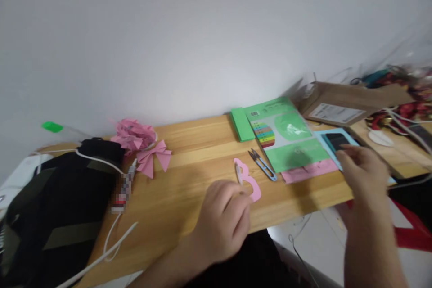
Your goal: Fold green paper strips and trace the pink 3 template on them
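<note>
My left hand point(224, 220) has its fingers curled together over the near end of a curvy pink paper cutout point(256, 189). What lies between those fingertips is hidden. A thin white stick-like piece point(239, 173) rests along the cutout's left side. Just right of it lie blue-handled thread snips point(265, 166). On the right, slightly blurred, my right hand point(366, 168) hovers at the corner of a dark phone point(335, 141), its fingers loosely bent and apart, with nothing visible in them. Under the phone is light blue paper point(324, 137).
A green paper pack point(283, 130) overlaps pink sheets point(310, 170), beside a folded green strip point(242, 124). A cardboard box point(351, 96) stands back right. At left are a pink paper bow point(155, 158), crumpled pink paper point(133, 135), a glue tube point(124, 189) and a black bag point(64, 207).
</note>
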The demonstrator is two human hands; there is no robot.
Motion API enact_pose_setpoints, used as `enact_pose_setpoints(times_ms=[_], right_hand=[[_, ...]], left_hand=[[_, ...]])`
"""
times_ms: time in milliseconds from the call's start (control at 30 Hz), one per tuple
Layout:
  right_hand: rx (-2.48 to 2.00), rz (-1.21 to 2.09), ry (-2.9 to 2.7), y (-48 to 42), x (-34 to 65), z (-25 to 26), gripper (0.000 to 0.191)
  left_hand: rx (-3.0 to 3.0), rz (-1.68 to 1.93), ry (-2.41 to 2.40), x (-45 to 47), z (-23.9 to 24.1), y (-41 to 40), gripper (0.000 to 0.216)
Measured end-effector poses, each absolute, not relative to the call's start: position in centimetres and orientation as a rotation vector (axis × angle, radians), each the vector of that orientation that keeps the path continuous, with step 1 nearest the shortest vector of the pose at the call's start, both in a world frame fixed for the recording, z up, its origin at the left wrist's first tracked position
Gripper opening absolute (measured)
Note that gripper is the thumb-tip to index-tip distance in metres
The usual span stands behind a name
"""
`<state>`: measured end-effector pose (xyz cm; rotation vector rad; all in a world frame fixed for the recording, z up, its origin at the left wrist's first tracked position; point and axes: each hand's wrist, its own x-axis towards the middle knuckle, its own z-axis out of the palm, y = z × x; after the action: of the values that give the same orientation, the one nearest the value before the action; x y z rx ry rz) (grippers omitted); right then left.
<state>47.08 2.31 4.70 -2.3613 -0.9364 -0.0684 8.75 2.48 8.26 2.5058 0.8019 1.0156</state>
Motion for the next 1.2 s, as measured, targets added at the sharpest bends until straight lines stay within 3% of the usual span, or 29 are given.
enact_pose_setpoints(times_ms=[133, 300, 433, 567, 833, 1200], right_hand=[[-2.529, 0.130, -0.823, 1.8, 49.8, 3.6, 0.019], [-2.496, 0.146, -0.956, 1.9, 51.6, 3.4, 0.028], [-2.464, 0.150, -1.115, 2.6, 51.6, 2.8, 0.034], [-2.495, 0.076, -1.200, 2.6, 50.5, 2.3, 0.039], [-2.450, -0.035, -1.244, 1.0, 46.6, 1.7, 0.029], [-2.284, 0.025, -1.069, -0.4, 43.0, -0.4, 0.041]], left_hand=[[2.693, 0.483, 0.638, 16.9, 5.6, 6.5, 0.013], [2.781, 0.277, 0.620, 24.5, 3.7, 9.7, 0.012], [2.826, 0.211, 0.741, 26.3, 3.1, 10.3, 0.033], [2.876, 0.180, 0.777, 26.5, 2.6, 10.3, 0.039], [2.985, 0.093, 0.637, 27.6, 2.8, 9.7, 0.012], [3.045, 0.119, 0.460, 28.4, 3.9, 10.8, 0.019]])
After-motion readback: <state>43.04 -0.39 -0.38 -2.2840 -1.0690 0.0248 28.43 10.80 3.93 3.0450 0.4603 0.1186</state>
